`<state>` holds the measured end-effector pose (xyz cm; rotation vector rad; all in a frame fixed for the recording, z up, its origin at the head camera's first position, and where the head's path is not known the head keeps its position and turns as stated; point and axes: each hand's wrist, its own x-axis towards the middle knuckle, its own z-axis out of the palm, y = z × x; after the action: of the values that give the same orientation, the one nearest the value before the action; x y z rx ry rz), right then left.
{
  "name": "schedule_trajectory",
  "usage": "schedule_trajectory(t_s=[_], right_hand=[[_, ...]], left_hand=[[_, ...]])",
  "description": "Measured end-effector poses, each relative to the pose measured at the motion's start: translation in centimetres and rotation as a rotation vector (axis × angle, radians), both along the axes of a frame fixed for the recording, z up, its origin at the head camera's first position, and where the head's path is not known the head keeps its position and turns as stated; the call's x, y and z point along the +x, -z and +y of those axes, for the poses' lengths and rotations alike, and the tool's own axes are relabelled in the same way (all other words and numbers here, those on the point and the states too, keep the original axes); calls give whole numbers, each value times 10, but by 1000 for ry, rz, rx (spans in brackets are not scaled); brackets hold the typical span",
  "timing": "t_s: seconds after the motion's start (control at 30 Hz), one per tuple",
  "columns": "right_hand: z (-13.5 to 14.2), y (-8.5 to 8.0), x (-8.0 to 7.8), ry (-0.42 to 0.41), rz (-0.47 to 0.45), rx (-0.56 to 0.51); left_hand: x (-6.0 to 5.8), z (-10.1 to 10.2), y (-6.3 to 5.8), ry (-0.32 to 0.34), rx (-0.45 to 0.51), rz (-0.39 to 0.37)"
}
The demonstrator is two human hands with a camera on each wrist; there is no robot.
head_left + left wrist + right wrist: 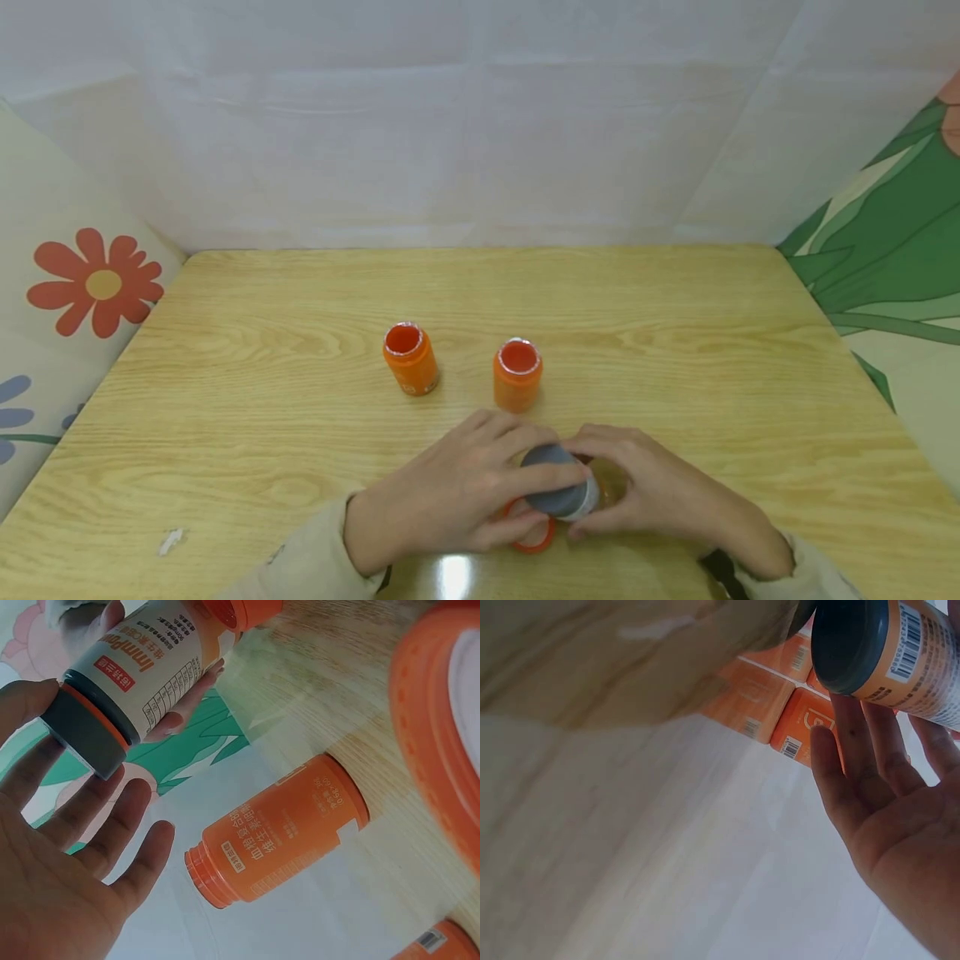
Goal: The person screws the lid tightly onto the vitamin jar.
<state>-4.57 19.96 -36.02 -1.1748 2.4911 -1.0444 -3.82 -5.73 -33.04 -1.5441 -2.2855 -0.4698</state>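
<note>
Both hands hold a dark-ended supplement bottle (555, 500) with a white label, tilted low over the front of the table. My left hand (468, 487) pinches its dark grey end; in the left wrist view, thumb and fingertips touch that end beside an orange stripe on the bottle (154, 671). My right hand (660, 487) grips the other part, and the right wrist view shows its fingers around the label. Beneath the left fingers lies an orange ring-shaped lid (536, 547), partly hidden.
Two lidless orange bottles (414, 367) (517, 387) stand upright beyond the hands. A small white scrap (171, 542) lies at the front left. Several orange boxes (806, 724) show in the right wrist view. White cloth (472, 125) rises behind the table (262, 333).
</note>
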Motion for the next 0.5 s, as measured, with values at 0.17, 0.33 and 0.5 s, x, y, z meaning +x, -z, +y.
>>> schedule_trajectory(t_s=[0.17, 0.33, 0.5], right_hand=[[-1, 0, 2, 14, 79, 24], [-2, 0, 3, 40, 103, 37], [-2, -1, 3, 67, 87, 41]], left_hand=[[0, 1, 0, -2, 3, -4], [-1, 1, 0, -14, -10, 5], [-2, 2, 1, -27, -8, 5]])
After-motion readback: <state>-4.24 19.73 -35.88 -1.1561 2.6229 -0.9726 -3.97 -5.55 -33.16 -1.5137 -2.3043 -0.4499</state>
